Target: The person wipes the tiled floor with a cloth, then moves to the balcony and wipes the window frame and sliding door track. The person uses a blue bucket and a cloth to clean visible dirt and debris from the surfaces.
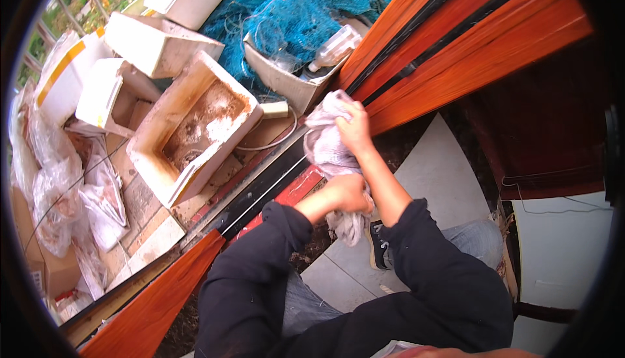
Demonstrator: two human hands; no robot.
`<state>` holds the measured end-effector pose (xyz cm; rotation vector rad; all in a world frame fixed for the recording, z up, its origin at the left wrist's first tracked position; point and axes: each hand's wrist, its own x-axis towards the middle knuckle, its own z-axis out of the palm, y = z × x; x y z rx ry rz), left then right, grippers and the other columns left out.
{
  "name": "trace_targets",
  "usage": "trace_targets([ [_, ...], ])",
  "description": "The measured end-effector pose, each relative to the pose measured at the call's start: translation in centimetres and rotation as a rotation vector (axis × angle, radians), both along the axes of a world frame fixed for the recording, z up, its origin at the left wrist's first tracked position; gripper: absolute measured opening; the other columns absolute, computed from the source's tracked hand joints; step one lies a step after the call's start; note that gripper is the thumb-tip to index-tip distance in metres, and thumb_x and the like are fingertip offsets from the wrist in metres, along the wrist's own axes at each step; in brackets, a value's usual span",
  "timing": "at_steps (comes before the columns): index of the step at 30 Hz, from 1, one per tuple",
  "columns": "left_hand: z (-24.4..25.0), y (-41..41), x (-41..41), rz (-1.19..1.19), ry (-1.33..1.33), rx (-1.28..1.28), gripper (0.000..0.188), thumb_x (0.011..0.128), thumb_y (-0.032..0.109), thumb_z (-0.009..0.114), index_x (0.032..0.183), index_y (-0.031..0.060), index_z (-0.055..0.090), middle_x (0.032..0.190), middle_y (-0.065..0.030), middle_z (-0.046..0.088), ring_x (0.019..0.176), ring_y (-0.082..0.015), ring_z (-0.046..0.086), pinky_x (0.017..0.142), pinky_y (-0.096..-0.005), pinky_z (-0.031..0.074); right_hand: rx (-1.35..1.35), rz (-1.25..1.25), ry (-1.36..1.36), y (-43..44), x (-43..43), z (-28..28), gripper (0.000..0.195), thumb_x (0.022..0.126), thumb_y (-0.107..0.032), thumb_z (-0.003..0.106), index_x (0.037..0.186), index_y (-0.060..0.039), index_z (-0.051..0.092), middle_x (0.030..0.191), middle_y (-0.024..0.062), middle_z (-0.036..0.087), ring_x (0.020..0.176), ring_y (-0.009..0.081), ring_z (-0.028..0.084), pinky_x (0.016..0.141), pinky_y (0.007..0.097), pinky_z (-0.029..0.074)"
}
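Note:
A pale, crumpled cloth (328,150) is bunched between my two hands above a black-and-red sill (273,189). My right hand (355,126) grips its upper part, close to the end of an orange-brown wooden frame (415,65) with black strips. Whether the cloth touches that frame is hard to tell. Lower down, my left hand (347,193) is closed around the cloth, and a loose end of it hangs beneath the fist over the tiled floor (342,265).
Past the sill stand a dirty foam box (195,128), more white boxes (156,45), and a cardboard box (288,84) with a plastic bottle (337,48). Blue netting (293,6) is heaped behind. A white cable (273,145) lies near the sill; plastic bags (58,187) hang left.

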<state>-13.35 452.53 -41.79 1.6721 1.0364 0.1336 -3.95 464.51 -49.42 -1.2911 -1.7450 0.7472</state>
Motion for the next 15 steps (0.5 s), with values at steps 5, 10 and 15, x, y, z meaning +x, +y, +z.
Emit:
trace_targets([
  [5, 7.8, -1.3, 1.4, 0.039, -0.213, 0.290, 0.057, 0.064, 0.029, 0.070, 0.113, 0.0016, 0.061, 0.091, -0.0237, 0.067, 0.091, -0.0386, 0.065, 0.081, -0.0442, 0.052, 1.069, -0.333, -0.413, -1.8, 4.9, 24.7, 0.056, 0.064, 0.007, 0.057, 0.117, -0.0056, 0.067, 0.098, 0.0158, 0.047, 0.094, 0.0352, 0.055, 0.085, 0.0405, 0.047],
  [10, 10.4, 0.7, 4.5, 0.169, -0.563, 0.379, 0.062, 0.063, 0.024, 0.069, 0.123, 0.0108, 0.057, 0.093, -0.0190, 0.068, 0.086, -0.0374, 0.065, 0.078, -0.0428, 0.052, 1.410, -0.671, -0.968, 3.9, 10.5, 34.4, 0.053, 0.069, -0.010, 0.064, 0.120, -0.0240, 0.067, 0.106, 0.0159, 0.052, 0.097, 0.0321, 0.052, 0.089, 0.0437, 0.044],
  [15, 7.7, 0.8, 4.8, 0.124, -0.544, 0.285, 0.054, 0.061, 0.024, 0.071, 0.114, 0.0110, 0.065, 0.088, -0.0176, 0.068, 0.084, -0.0331, 0.067, 0.076, -0.0388, 0.051, 1.261, -0.501, -1.268, 5.2, 9.4, 25.3, 0.042, 0.072, -0.018, 0.062, 0.112, -0.0274, 0.070, 0.111, 0.0073, 0.053, 0.097, 0.0270, 0.050, 0.085, 0.0404, 0.044],
])
